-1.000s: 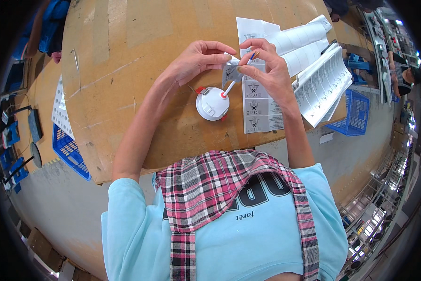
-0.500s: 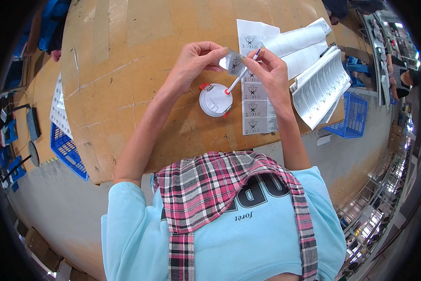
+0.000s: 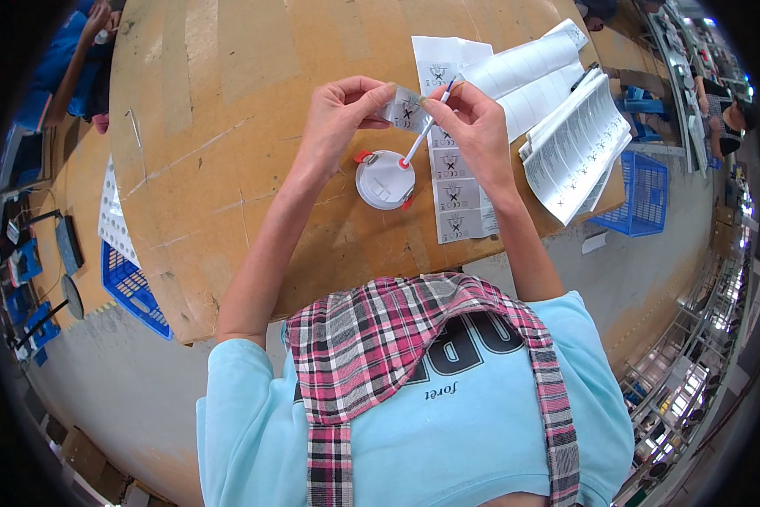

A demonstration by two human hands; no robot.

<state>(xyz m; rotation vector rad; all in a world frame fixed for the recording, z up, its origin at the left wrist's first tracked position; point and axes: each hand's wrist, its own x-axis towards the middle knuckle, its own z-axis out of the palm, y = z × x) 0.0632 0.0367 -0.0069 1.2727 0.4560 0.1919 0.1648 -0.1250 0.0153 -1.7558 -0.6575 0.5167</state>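
Label [image 3: 407, 111] spread flatter | left grip [image 3: 344, 111], right grip [image 3: 475, 125] pinching it | cable [image 3: 417, 144] alongside; lamp [image 3: 380, 188], sheets [image 3: 576, 150] near

The scuffed brown surface [image 3: 211, 211] looks like board, slightly glossy and scratched. Toward its near edge, the round housing [image 3: 380, 188] is smooth white plastic, its cable [image 3: 420, 139] matt plastic. The label [image 3: 407, 110] looks silvery and shiny; by the right edge, the sheets [image 3: 579, 148] are glossy paper.

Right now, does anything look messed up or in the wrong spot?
Yes: a white scrap, maybe paper, lies on the floor near the right-hand blue basket, away from the sheets on the brown table, which has pale scratches.
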